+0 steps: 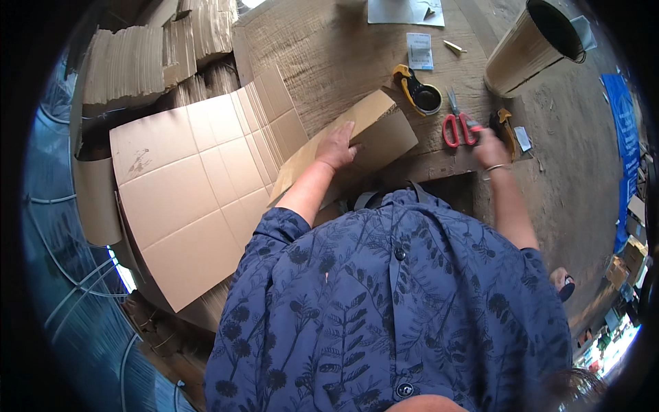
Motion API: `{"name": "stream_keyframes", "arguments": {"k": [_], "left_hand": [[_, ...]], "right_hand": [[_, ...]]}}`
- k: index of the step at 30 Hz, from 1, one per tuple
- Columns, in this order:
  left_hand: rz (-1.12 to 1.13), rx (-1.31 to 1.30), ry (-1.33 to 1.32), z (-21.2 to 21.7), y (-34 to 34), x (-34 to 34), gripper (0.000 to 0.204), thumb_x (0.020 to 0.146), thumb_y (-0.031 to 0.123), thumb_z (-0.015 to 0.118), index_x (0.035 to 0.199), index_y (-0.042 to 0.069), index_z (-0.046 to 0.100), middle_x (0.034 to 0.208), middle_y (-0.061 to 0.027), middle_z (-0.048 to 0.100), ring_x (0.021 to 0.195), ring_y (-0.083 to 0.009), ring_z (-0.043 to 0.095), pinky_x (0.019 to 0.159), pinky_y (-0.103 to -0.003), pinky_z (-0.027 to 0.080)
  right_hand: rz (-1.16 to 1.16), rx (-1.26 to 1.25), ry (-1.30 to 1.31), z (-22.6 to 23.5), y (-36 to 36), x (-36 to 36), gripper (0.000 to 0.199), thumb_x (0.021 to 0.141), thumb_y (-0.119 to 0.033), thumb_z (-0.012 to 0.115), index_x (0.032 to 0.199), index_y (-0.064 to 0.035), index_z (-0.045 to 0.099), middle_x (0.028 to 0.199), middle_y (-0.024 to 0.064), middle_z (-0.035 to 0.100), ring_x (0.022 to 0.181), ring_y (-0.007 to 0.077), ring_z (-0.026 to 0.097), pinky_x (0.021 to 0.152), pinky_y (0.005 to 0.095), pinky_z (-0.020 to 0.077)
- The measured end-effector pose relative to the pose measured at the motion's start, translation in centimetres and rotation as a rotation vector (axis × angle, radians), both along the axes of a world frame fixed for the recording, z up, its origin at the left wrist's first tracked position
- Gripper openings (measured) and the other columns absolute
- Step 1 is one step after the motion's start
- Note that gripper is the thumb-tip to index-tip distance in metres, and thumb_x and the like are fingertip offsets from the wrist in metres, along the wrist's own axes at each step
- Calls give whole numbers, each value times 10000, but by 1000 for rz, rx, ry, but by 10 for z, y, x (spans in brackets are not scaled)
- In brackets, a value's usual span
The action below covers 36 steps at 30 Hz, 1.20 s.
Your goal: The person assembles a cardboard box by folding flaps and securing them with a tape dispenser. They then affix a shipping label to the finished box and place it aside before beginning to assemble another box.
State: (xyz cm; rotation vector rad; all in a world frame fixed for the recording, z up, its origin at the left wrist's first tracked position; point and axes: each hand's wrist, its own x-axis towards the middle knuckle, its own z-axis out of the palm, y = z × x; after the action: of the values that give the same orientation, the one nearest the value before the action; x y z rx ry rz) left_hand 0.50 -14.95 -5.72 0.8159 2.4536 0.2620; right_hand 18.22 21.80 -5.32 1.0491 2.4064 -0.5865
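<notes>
My left hand (336, 147) holds a folded cardboard box (388, 144), the palm on its narrow top panel and the thumb over the fold. Left of it lies a large creased cardboard sheet (199, 165), flat and partly beneath the box. My right hand (490, 151) is at the red handles of a pair of scissors (452, 129), whose blades point away from me. Motion smears its fingers, so whether they grip the handle is unclear. Close beside that hand lies a black and yellow tape dispenser (506, 127). A second tape dispenser (419, 93) rests beyond the scissors.
Stacked cardboard (130, 65) rises at the far left. A tall brown cylindrical bin (525, 51) stands at the far right. A small white packet (419, 51) and a white sheet (405, 11) lie on the wooden table (309, 41). A blue banner (621, 151) hangs at the right.
</notes>
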Motion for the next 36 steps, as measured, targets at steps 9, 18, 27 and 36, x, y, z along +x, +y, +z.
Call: {"name": "stream_keyframes", "arguments": {"k": [9,18,27,36], "left_hand": [[-6,8,40,0,-2,-1,744,845,436,668,1434,79,387,1482,-128,405,1360,-289,385,1120,-382,328],[-25,85,107,-10,-5,0,729,836,461,671,1406,78,427,1412,-162,477,1305,-329,441,1104,-403,347],[-6,45,42,2,2,-3,726,851,396,671,1438,79,384,1475,-138,409,1362,-299,381,1136,-384,308],[-179,251,255,19,98,3,535,775,240,758,1268,203,552,1396,-150,466,1283,-326,465,1032,-412,429]], "right_hand": [[518,-142,172,45,-140,-90,186,930,-164,464,1076,-79,539,1058,200,652,981,368,658,817,471,528],[239,-110,97,29,-105,-85,205,942,-211,480,1096,-118,577,1062,192,660,980,364,660,818,468,527],[50,39,-176,-6,-20,-4,346,916,-279,506,1199,-81,493,1169,234,635,1096,377,618,930,493,475],[80,192,69,-43,-3,-65,527,834,-378,687,1256,-121,506,1234,159,562,1175,340,550,950,450,468]]}}
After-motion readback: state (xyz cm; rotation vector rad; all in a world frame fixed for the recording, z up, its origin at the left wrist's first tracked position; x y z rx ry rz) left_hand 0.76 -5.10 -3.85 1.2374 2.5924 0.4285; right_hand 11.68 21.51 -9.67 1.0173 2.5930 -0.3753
